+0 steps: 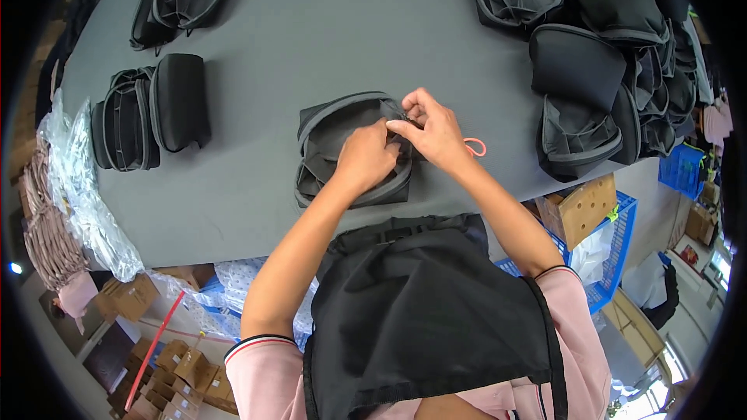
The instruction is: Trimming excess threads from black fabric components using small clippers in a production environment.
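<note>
An open black zippered pouch (327, 118) with grey edging lies on the grey table in front of me. My left hand (367, 155) reaches over its opening, with fingers curled at the inner right side; the fingertips are partly hidden. At the pouch's upper right edge, my right hand (434, 132) pinches the zipper edge between thumb and fingers. The two hands almost touch there. Beside my right wrist shows a coral-coloured cord loop (475, 146); whether it is worn or lies on the table, I cannot tell.
A large pile of similar black pouches (580, 66) covers the table's right side. Smaller groups of pouches (180, 101) stand at the left. Clear plastic wrap (82, 179) hangs at the left edge. A blue crate (618, 253) is below the right edge. Cardboard boxes (191, 369) fill the lower left.
</note>
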{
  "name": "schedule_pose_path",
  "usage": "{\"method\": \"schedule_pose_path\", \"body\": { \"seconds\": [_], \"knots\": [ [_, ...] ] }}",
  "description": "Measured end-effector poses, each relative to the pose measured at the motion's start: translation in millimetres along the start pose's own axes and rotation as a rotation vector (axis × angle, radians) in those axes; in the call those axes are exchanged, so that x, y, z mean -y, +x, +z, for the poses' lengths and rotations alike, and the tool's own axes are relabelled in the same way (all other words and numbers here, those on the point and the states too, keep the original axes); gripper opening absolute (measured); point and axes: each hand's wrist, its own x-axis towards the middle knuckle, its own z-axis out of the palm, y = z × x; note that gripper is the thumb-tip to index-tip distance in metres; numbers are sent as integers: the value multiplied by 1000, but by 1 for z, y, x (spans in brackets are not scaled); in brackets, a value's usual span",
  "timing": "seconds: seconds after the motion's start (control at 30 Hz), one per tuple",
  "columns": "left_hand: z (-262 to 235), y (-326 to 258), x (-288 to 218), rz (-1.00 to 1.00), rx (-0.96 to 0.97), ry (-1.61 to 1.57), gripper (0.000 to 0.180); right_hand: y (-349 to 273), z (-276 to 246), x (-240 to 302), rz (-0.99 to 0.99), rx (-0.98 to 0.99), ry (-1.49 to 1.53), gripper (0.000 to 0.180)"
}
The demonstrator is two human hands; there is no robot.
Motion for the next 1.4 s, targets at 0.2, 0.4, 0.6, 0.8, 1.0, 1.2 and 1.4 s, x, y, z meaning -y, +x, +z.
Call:
{"method": "schedule_pose_path", "body": {
  "seconds": [0.2, 0.4, 0.6, 0.8, 1.0, 1.2, 1.4],
  "knots": [
    [6, -32, -8, -75, -159, 22, 36, -1, 15, -2, -126, 23, 46, 19],
    [18, -24, -6, -36, -282, 261, 28, 1, 26, 12, -289, -127, -354, 17],
    [4, 6, -3, 130, -282, 174, 21, 8, 3, 6, -58, -47, -35, 17],
    [-31, 2, 9, 108, 153, -318, 26, -44, -13, -17, -29, -184, 103, 26],
    [-51, -12, -20, 54, 312, -644, 26, -36, -35, 23, -376, -153, -99, 25],
    [-53, -20, -24, 42, 333, -658, 27, -34, -40, 29, -618, -226, -382, 25],
    [-52, -25, -28, 91, 293, -710, 26, -40, -37, 32, -619, -305, -373, 23]
  ]
}}
